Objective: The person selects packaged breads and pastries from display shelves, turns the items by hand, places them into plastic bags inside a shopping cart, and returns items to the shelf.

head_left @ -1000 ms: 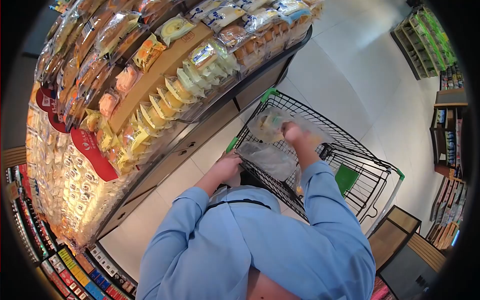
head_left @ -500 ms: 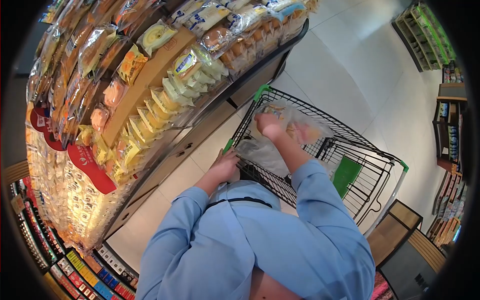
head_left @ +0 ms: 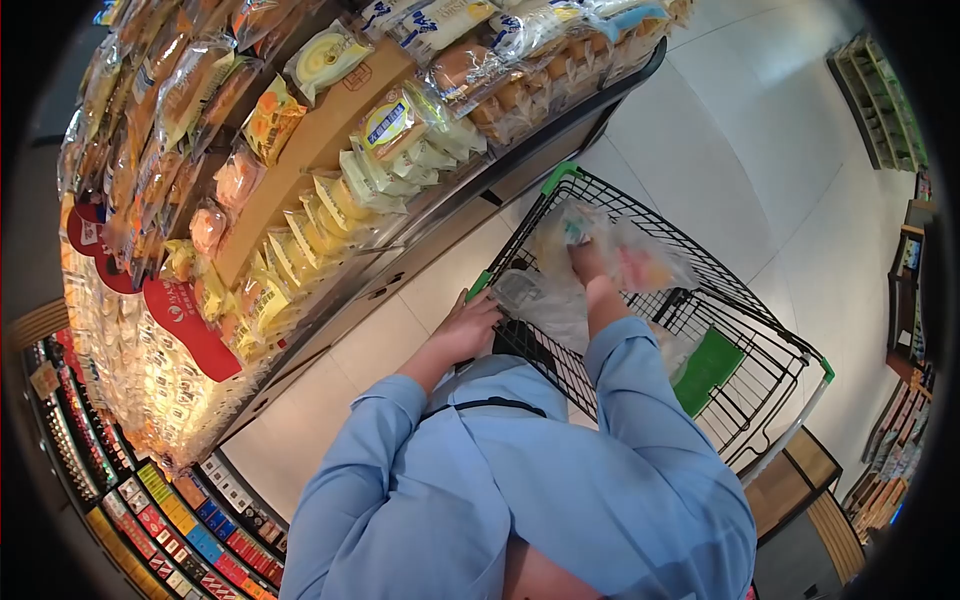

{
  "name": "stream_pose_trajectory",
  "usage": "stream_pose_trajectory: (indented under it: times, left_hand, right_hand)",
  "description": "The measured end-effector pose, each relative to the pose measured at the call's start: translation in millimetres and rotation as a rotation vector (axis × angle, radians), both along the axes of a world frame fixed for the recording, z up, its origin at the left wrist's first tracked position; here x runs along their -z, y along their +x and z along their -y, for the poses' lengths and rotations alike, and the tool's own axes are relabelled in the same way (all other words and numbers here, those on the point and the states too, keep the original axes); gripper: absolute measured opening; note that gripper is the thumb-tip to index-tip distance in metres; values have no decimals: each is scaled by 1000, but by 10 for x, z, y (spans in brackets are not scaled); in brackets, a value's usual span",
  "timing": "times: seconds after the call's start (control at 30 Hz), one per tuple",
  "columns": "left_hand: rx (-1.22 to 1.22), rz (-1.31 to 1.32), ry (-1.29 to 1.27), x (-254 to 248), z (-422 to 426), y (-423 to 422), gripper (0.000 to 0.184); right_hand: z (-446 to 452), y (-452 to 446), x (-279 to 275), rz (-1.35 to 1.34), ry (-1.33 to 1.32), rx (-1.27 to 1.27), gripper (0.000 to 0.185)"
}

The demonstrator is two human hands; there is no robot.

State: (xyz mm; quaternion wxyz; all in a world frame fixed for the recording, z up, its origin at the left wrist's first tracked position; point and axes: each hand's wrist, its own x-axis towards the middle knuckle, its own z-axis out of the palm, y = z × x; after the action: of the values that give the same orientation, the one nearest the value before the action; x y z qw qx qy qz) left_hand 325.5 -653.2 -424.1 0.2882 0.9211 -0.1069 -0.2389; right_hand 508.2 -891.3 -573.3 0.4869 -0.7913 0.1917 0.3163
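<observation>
My left hand (head_left: pixel 468 327) is on the near corner of the black wire shopping cart (head_left: pixel 650 210), its fingers curled over the rim by the green corner piece (head_left: pixel 479 287). Inside the basket is my right hand (head_left: pixel 590 263), reaching down among clear plastic bags. Its fingers look closed on a plastic bag (head_left: pixel 565 228), though the fingertips are partly hidden. Pinkish and yellowish contents show through another clear bag (head_left: pixel 645 265) to its right. A crumpled clear bag (head_left: pixel 540 300) lies nearer my body. Toward the cart's other end is a green panel (head_left: pixel 708 370).
A display of packaged breads and cakes (head_left: pixel 330 215) rises on the left, its dark edge (head_left: pixel 560 145) close to the cart. Red signs (head_left: pixel 190 330) hang on its front. Small boxed goods (head_left: pixel 190 525) fill shelves at lower left. More shelving (head_left: pixel 880 105) stands across the tiled floor (head_left: pixel 720 130).
The view has shifted, so cart and display sit slightly farther right in the picture. My right hand has turned and reaches lower into the bags. My left hand stays at the cart's corner.
</observation>
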Motion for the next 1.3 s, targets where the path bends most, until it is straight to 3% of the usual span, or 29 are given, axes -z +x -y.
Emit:
stream_pose_trajectory:
  times: [0.13, 0.2, 0.37, 0.53, 0.63, 0.7, 0.73, 0.8, 0.9, 1.03, 1.07, 1.17, 1.23, 1.3]
  left_hand:
    - [31, 16, -24, 95, -62, 30, 36]
    - [69, -13, -1, 115, -73, 78, 33]
    - [118, -3, 14, 126, -114, 196, 33]
    - [109, 20, -49, 42, -141, 268, 33]
    - [-45, 39, -192, -256, -219, 178, 32]
    - [-266, -215, -452, -538, -375, 118, 38]
    - [-257, -197, -468, -644, -445, 74, 38]
    - [-417, -409, -829, -826, -582, -36, 54]
    - [-483, -474, -1086, -1249, -803, -215, 51]
    - [-573, -448, -1383, -1440, -992, -421, 39]
    - [-713, -394, -1402, -1516, -1019, -462, 35]
    - [-793, -201, -1514, -1747, -1206, -587, 34]
    - [-832, -61, -1521, -1798, -1321, -647, 33]
    - [-897, -53, -1344, -1910, -1476, -784, 34]
  right_hand:
    - [-50, 82, -161, -7, -12, 4, 30]
    - [-88, 87, -91, -95, 241, 222, 27]
    - [13, -81, -218, 47, 373, 387, 15]
    - [209, -434, -900, 208, 427, 478, 9]
    - [353, -644, -1157, 228, 561, 303, 2]
    - [11, -905, -1888, 202, 641, 387, 13]
    - [-53, -1025, -2025, 226, 631, 381, 13]
    - [-159, -1258, -2225, 113, 943, 268, 16]
    - [-468, -1510, -2617, -15, 1078, 49, 18]
    - [-1075, -1725, -3060, 17, 1017, -129, 16]
    - [-1207, -1732, -3197, 37, 920, -223, 15]
    - [-1444, -1754, -3254, 109, 757, -408, 14]
    - [-1620, -1728, -3415, 106, 680, -361, 21]
    - [-1700, -1731, -3435, 69, 678, -456, 32]
